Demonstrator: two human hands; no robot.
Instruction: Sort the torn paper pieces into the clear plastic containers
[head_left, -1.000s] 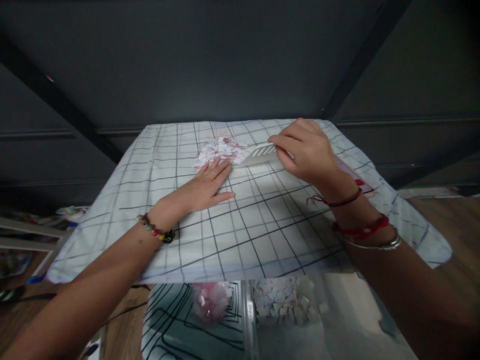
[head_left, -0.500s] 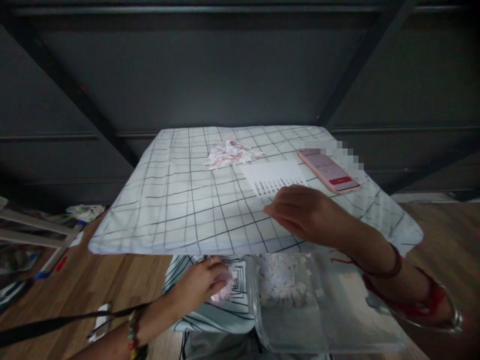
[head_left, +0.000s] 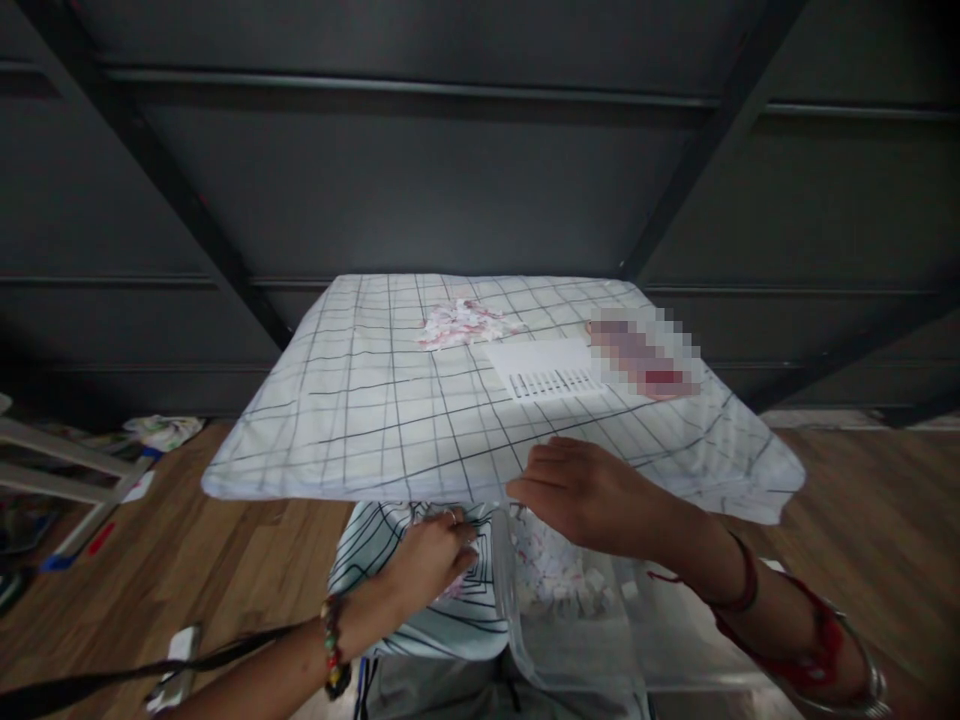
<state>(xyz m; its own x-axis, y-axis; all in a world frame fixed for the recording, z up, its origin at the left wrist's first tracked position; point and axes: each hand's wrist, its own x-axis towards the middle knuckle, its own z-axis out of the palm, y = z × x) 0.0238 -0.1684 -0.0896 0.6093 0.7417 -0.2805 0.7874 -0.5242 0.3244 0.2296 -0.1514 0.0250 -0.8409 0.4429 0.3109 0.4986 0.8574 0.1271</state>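
My left hand (head_left: 431, 555) is low over a teal striped cloth (head_left: 367, 570), its fingers curled down around pink and white paper pieces (head_left: 452, 590) that show partly beneath them. At the near edge of the table, my right hand (head_left: 574, 490) is closed in a pinch, and anything between the fingertips is hidden. Below and beside it, a clear plastic box (head_left: 577, 650) holds many small white paper scraps (head_left: 555, 570). On the checked tablecloth (head_left: 360, 420) lies a heap of white and pink paper strips (head_left: 466, 324). To its right is a white sheet with printed marks (head_left: 547, 368).
A phone (head_left: 637, 355), partly blurred out, lies at the table's right side. Behind the table stands a dark panelled wall (head_left: 420, 180). A white rack (head_left: 97, 510) stands on the wooden floor at left, and a black strap (head_left: 225, 645) runs past my left forearm.
My right hand has come down and nearer, from over the table by the sheet to its front edge above the box. The left hand stays at the striped cloth. The view has tilted slightly.
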